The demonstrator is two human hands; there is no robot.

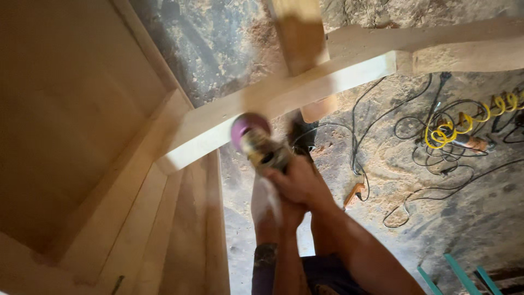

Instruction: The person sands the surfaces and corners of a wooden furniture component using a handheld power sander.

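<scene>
A hand-held power sander (261,146) with a round purple disc (246,127) is pressed against the underside edge of a pale wooden beam (284,98). My right hand (297,180) grips the tool's body from behind. My left hand (284,210) sits just below it, wrapped under the right hand on the tool. The image is blurred by motion. A second wooden piece (299,33) crosses the beam above.
A large pale wooden frame (82,142) with stepped boards fills the left. The floor (382,164) is covered in sawdust. Black cables (393,114), a coiled yellow hose (469,120) and an orange tool (353,194) lie at right. Teal bars (458,276) show bottom right.
</scene>
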